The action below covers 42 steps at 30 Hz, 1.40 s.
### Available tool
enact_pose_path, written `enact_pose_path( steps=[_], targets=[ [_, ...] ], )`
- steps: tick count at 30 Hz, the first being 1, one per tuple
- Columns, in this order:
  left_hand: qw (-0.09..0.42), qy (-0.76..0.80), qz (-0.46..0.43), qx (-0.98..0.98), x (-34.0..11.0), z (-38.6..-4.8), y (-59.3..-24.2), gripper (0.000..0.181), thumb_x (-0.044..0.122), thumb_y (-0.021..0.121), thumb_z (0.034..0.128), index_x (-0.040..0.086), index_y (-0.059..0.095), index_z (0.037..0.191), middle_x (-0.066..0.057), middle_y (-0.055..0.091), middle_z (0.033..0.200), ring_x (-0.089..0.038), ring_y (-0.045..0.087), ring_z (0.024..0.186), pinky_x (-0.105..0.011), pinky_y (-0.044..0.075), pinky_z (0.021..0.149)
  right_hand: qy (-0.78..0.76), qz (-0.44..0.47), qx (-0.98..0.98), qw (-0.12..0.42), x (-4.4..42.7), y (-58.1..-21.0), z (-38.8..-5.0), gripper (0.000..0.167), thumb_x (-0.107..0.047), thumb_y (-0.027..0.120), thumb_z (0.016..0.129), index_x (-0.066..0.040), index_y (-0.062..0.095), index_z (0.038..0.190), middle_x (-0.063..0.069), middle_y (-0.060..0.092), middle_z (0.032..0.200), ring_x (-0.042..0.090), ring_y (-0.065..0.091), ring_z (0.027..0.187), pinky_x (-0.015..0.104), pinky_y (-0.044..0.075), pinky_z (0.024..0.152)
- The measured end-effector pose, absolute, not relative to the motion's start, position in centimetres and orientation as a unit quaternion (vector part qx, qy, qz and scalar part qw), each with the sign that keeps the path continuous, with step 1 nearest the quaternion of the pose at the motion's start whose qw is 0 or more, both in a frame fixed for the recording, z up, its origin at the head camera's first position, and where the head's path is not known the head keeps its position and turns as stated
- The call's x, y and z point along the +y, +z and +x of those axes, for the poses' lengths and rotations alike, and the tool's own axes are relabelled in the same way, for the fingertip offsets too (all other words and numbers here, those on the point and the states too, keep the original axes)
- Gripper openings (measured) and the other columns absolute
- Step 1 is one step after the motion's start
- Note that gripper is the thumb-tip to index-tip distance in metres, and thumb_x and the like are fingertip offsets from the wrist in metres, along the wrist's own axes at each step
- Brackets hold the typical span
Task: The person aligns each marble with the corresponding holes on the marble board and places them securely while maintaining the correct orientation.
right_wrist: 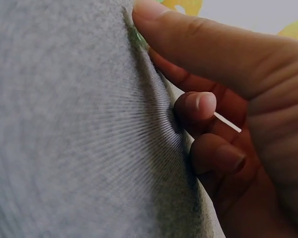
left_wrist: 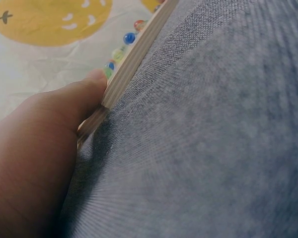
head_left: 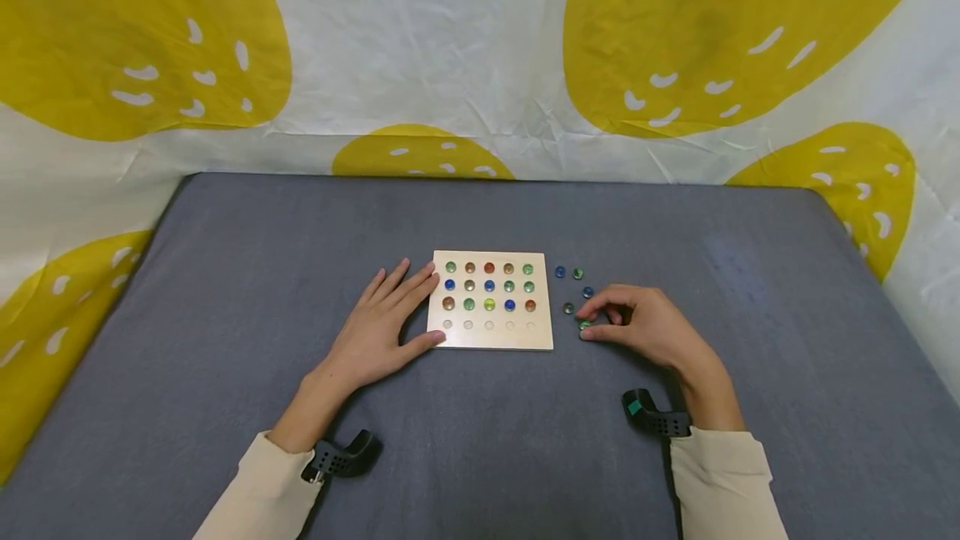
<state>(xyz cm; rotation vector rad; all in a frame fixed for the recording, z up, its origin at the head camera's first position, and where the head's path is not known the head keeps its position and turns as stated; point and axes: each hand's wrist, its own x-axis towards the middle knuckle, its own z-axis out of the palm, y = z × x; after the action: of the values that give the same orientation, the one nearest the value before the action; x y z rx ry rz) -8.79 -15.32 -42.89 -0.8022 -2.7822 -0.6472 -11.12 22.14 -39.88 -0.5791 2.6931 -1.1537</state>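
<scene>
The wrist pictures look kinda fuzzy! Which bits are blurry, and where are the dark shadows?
Left wrist: the gray cloth blurs toward the lower right, its weave crisper near the wooden board, with a shadow beside the left hand. Right wrist: the cloth is soft at the left, a shadow lies along the right hand, and the green marble looks dim.

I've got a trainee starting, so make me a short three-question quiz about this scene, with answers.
1. How many rows of the pale, rectangular wooden board hold round, coloured glass marbles?
2. True or false: the person's left hand touches the board's left side.
3. The person's right hand pinches a small, round glass marble of which colour: (a) red, (b) blue, (c) green?

Key: 1. Three; the nearest row has none. 2. True. 3. (c) green.
</scene>
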Motion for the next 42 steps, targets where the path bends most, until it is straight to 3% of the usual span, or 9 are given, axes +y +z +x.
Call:
enact_pose_path(
  steps=[31, 42],
  targets=[
    [0.082, -0.213, -0.269, -0.936, -15.5, -8.8, -42.9, 0.077, 0.059, 0.053, 0.0907, 0.012, 0.036, 0.149, -0.002, 0.031, 0.154, -0.029, 0.018, 0.143, -0.048, 0.009, 0.116, -0.365, -0.217, 0.901, 0.085, 21.0, -39.6, -11.0, 0.013, -0.022, 0.08, 0.078, -0.021, 0.075, 0.091, -0.003, 0.053, 0.07, 0.013, 0.047, 0.062, 0.024, 0.039, 0.054],
    [0.09, -0.213, -0.268, -0.935, -15.5, -8.8, -43.2, 0.077, 0.061, 0.05, 0.0911, 0.012, 0.037, 0.149, -0.002, 0.032, 0.154, -0.029, 0.02, 0.143, -0.047, 0.01, 0.116, -0.36, -0.223, 0.906, 0.022, 20.0, -38.9, -10.9, 0.012, -0.02, 0.079, 0.08, -0.021, 0.075, 0.092, -0.006, 0.054, 0.074, 0.012, 0.048, 0.063, 0.025, 0.04, 0.054]
  ],
)
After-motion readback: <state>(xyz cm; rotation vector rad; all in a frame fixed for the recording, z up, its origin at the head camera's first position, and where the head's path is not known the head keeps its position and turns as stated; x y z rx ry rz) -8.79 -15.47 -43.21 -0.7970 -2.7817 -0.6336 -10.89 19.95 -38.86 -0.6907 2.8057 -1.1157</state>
